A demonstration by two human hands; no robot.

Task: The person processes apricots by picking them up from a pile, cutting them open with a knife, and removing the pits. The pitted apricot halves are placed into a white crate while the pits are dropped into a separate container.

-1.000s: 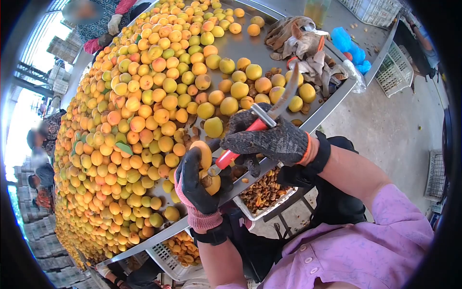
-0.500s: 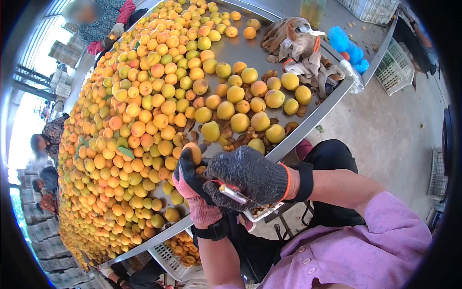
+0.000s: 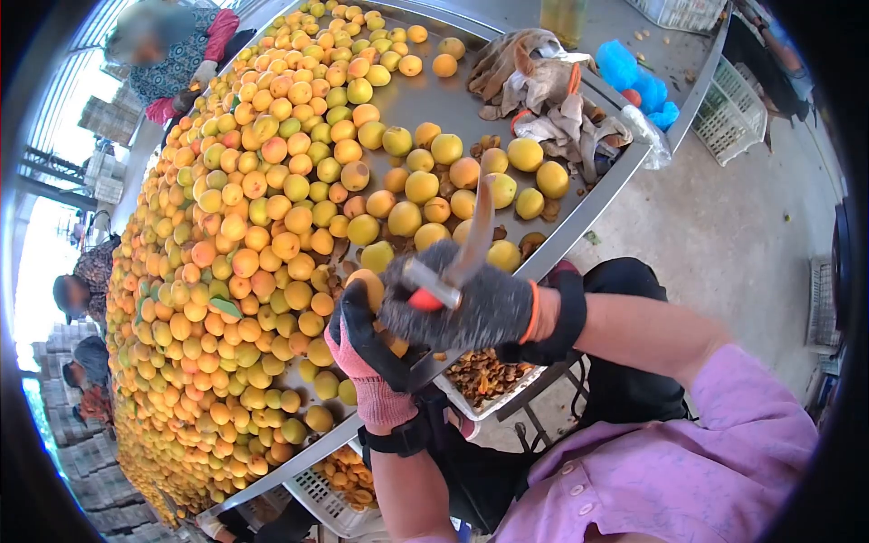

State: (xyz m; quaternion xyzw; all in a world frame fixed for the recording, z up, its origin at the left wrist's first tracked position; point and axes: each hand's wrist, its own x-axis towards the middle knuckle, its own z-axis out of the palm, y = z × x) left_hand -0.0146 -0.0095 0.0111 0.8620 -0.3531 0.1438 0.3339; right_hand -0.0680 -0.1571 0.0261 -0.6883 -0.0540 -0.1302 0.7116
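Note:
My left hand (image 3: 367,353), in a pink glove with dark fingers, is closed round an orange-yellow apricot (image 3: 367,286) at the table's front edge. Right beside it, my right hand (image 3: 457,303) in a dark grey glove grips a knife (image 3: 477,226) with a red and metal handle. Its curved blade points up and is blurred. Part of the apricot is hidden by the gloves. A large heap of apricots (image 3: 244,262) covers the left of the metal table, and several loose ones lie just beyond my hands among brown scraps.
Cloths (image 3: 543,95) and a blue plastic bag (image 3: 638,81) lie at the far right. Below the table edge (image 3: 579,222) are a bin of pits (image 3: 489,380) and a crate of cut fruit (image 3: 330,507). Another person (image 3: 172,68) works at upper left.
My right hand has turned, so the knife blade now points upward instead of being mostly hidden beneath the glove. The bin of pits shows more. The whole view has shifted slightly.

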